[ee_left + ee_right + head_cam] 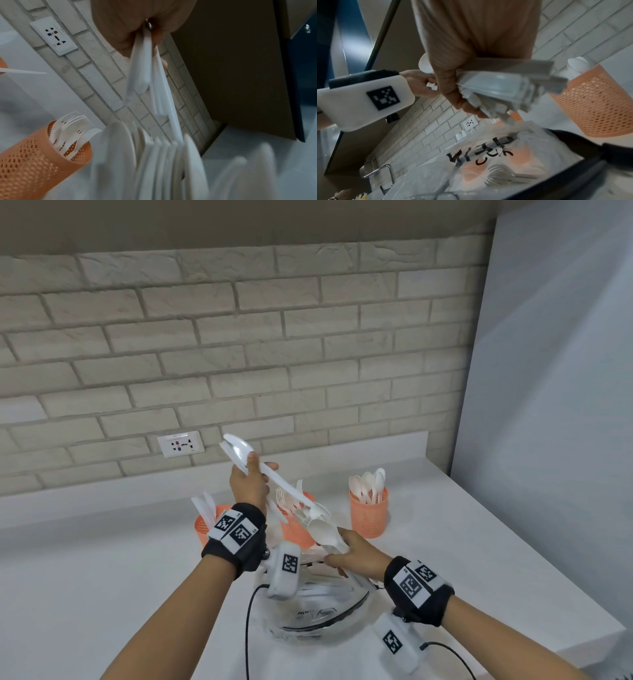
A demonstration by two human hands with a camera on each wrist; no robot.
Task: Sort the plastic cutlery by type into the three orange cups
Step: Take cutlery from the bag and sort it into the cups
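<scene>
Three orange mesh cups stand on the white counter: the left cup [202, 529] has knives, the middle cup [302, 529] [34, 165] has forks, the right cup [368, 518] [594, 105] has spoons. My left hand [255, 470] is raised over the middle cup and grips a few white cutlery pieces [274, 479] [142, 70]; one shows a spoon bowl. My right hand [339, 549] grips a bundle of white cutlery [322, 530] [505, 88] by the handles, spoon bowls up, just in front of the middle cup.
A clear plastic bag [318, 611] [488, 155] with black writing lies under my hands, with forks [501, 174] inside. A wall socket [181, 444] sits in the brick wall behind. A grey panel [548, 405] closes the right side. Cables run along the counter front.
</scene>
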